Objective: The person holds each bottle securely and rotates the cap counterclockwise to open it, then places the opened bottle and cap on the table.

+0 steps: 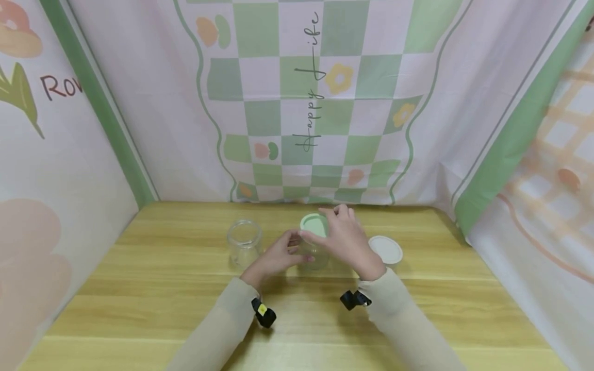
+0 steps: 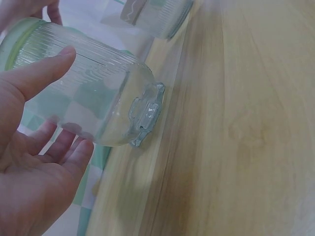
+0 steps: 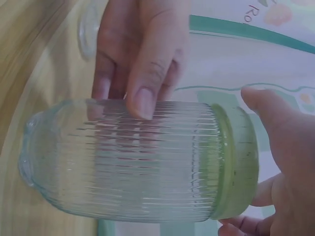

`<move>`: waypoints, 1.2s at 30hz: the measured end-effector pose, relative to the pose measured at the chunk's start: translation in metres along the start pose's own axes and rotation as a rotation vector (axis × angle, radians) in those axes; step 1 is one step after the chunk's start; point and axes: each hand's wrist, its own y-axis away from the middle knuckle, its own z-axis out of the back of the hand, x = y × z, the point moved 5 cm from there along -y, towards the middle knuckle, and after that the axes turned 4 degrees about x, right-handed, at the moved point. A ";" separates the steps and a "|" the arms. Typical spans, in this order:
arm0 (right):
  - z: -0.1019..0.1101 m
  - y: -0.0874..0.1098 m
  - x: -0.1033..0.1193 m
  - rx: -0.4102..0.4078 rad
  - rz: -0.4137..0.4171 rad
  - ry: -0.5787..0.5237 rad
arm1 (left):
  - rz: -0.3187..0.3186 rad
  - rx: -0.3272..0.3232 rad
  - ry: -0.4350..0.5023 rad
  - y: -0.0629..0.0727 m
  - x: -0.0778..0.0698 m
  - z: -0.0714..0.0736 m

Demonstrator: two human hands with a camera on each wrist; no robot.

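The jar (image 3: 162, 167) is upright between the hands, green lid (image 1: 314, 225) on top; left hand (image 1: 277, 253) grips its side, right hand (image 1: 345, 236) the lid's rim. Left on the desk (image 1: 297, 335), another jar (image 1: 245, 248); right, a white lid (image 1: 386, 250).

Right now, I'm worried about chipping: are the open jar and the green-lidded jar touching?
Apart: the head view shows table and the left hand between the open jar and the green-lidded jar.

Lt grn lid (image 1: 313, 225) (chkd cloth (image 1: 262, 116))
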 end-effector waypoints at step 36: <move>0.006 -0.008 -0.014 0.291 0.282 -0.321 | -0.026 0.016 0.029 -0.001 0.001 0.000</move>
